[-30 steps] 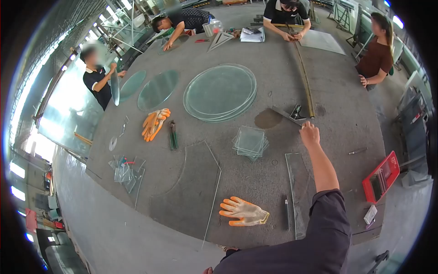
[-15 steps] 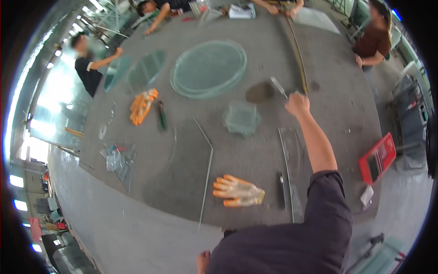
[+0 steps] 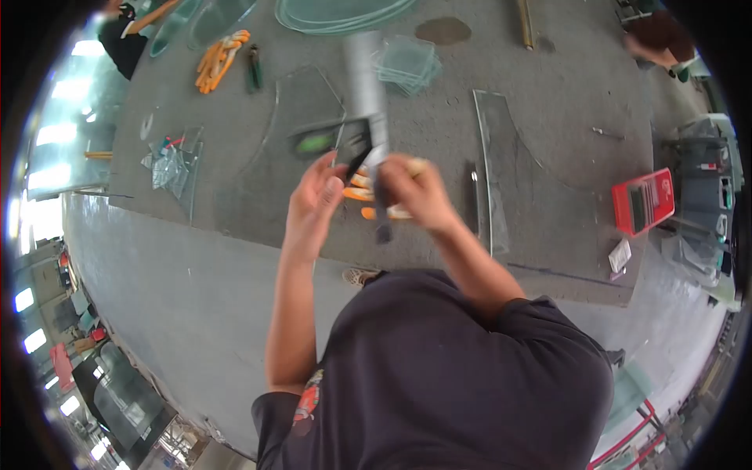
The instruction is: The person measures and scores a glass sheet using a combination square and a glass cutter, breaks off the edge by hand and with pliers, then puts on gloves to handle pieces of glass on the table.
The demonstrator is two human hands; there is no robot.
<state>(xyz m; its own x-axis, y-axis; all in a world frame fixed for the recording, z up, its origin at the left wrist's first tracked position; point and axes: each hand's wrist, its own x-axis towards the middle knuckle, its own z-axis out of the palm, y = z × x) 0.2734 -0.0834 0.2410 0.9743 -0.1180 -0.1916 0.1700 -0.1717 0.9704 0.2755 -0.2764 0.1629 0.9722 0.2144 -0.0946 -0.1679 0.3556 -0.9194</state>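
A combination square [image 3: 365, 86], smeared by motion, is held upright in front of me, with a silver blade and a black head bearing a green patch. My right hand [image 3: 415, 188] is closed round the lower part of its blade. At the lower edge of the head, the thumb and fingers of my left hand [image 3: 312, 204] pinch the tool, though the exact contact is blurred. Behind the hands lies an orange-and-white glove [image 3: 359, 193], partly hidden. A dark pen-like tool [image 3: 474, 200] rests beside a curved-edge glass piece [image 3: 495, 164] to the right.
Small glass sheets [image 3: 407, 66] are stacked beyond the hands, near large glass ovals [image 3: 345, 17]. A second glove [image 3: 221, 61], green-handled pliers [image 3: 254, 69] and a plastic bag [image 3: 168, 168] lie left. At right stands a red case [image 3: 642, 202]. Other people are at the table's far sides.
My right hand has drawn back from the far part of the table to my chest, bringing the combination square. My left hand has risen to meet it. The view has tilted down.
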